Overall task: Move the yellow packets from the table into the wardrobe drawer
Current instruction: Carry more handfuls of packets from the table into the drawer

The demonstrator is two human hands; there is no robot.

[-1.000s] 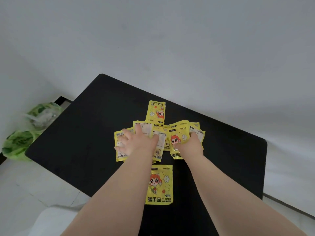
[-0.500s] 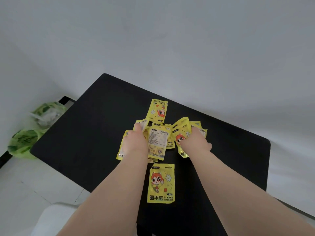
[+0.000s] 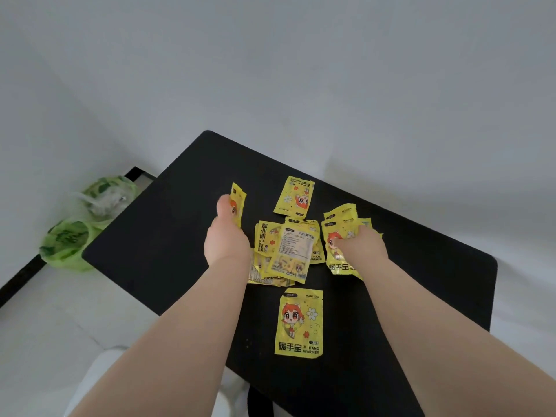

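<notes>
Yellow pile [image 3: 290, 251] between grips.
Left hand [image 3: 228, 239] pinching one packet [image 3: 238, 203], right hand [image 3: 364, 248] clutching a bunch [image 3: 337, 239]; pile at left's 3 o'clock.

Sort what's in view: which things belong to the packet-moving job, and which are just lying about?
Job: hand-warmer packet held by the left hand; packets gripped by the right hand; middle pile; near packet; far packet; black table.
Lying about: two green plastic bags on the floor.
</notes>
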